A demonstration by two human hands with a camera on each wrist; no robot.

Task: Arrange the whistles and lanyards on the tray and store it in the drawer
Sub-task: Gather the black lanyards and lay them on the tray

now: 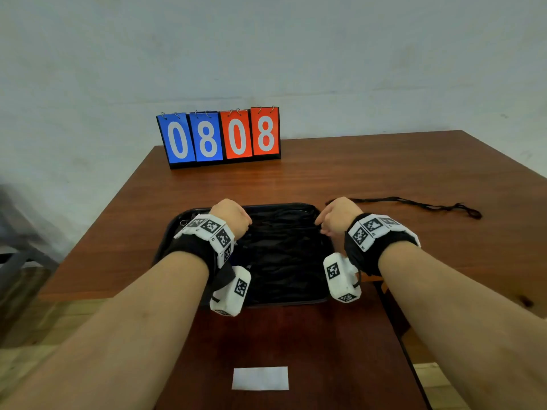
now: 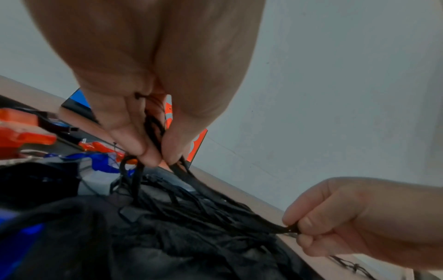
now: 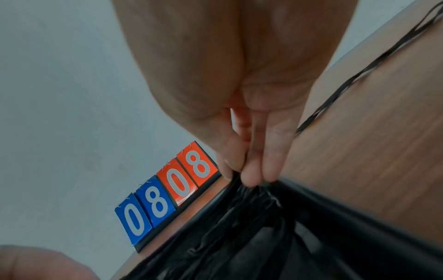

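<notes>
A black tray [image 1: 321,232] lies on the brown table, filled with several black lanyards [image 1: 281,250]. My left hand [image 1: 233,217] pinches one end of the lanyards [image 2: 153,128] over the tray's left side. At the tray's right rim my right hand [image 1: 334,217] pinches the other end of the lanyards [image 3: 239,181]. The cords [image 2: 215,208] run stretched between the two hands. Orange whistles [image 2: 26,136] and blue whistles [image 2: 100,161] lie at the tray's far left, seen only in the left wrist view. One more black lanyard [image 1: 414,204] lies loose on the table to the right of the tray.
A flip scoreboard [image 1: 219,137] reading 08 08 stands at the table's back edge by the wall. A white paper label [image 1: 260,378] sits on a darker wooden surface near me. The table's right half [image 1: 444,173] holds only the loose lanyard.
</notes>
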